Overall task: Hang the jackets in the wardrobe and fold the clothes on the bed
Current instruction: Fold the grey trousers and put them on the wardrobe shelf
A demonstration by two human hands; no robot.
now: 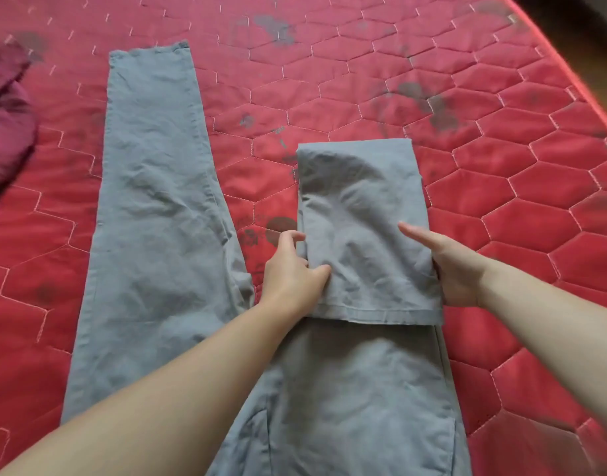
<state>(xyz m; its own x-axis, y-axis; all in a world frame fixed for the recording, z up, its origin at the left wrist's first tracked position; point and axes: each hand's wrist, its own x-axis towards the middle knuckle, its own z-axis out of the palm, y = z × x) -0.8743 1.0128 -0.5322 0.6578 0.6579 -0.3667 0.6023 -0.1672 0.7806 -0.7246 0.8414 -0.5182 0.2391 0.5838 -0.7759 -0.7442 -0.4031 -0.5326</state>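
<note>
Lying flat on the red quilted bed (501, 187), the grey trousers (150, 207) have their right leg folded back. Left hand (291, 269) pinches the fold's edge; right hand (456, 269) presses with straight fingers. The cloth seems soft and light, best held at the hems.

No text, label, brand, number or sign can be read in this view. The grey cotton trousers (150, 207) carry no readable tag, and the red quilted mattress (501, 187) with its hexagon stitching shows only dark stains, not letters. The dark red cloth (6, 121) at nine o'clock has no print either.
</note>
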